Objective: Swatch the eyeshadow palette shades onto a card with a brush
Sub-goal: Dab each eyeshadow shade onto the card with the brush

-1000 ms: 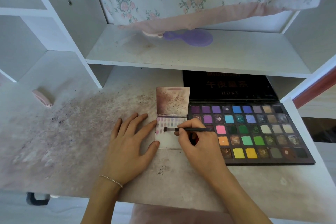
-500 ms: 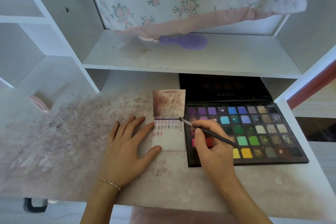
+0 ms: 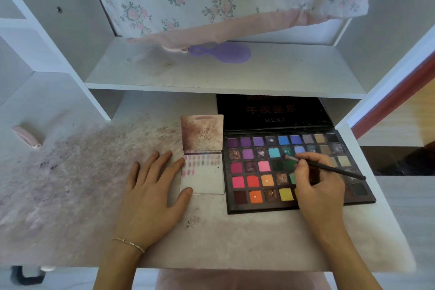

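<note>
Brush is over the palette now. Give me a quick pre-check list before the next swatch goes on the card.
1. Brush held: ok, right hand has a pinching grip on the handle.
2. Bristle tip on a pan: ok, it sits at the teal pan in the palette; pigment pickup cannot tell.
3. Card steadied: ok, left hand lies flat, forefinger and thumb touching its left edge.
4. Free space on card: ok, the lower part is bare.
5. Path from palette to card: ok, card lies directly beside the palette.
</note>
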{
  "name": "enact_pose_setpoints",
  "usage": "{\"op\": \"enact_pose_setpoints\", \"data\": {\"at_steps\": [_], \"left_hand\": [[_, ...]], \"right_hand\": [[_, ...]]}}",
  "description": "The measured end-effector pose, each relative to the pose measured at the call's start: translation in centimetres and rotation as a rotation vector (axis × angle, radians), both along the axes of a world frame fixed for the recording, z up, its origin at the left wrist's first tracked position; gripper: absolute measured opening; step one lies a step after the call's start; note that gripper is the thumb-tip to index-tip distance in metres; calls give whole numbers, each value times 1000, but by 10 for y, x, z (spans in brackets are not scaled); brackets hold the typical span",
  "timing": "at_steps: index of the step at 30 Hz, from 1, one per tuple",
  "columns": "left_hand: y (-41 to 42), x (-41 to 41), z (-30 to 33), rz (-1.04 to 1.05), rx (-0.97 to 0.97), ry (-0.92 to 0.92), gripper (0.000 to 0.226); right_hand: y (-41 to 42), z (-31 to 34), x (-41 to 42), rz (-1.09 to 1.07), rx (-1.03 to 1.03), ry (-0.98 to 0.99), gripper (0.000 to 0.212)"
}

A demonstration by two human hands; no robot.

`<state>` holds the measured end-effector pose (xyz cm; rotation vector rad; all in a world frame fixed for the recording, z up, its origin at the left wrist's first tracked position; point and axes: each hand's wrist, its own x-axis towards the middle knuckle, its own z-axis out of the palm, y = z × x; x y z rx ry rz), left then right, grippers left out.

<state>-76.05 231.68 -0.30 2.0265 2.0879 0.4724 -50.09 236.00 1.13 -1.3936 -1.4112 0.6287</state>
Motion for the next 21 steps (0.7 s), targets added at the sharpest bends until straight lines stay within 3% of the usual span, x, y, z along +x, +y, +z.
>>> {"op": "enact_pose_setpoints", "data": {"at_steps": [21], "left_hand": [[0,2,2,2,2,12,70]], "right_hand": [[2,2,-3,58,-50,-124,38]]}}
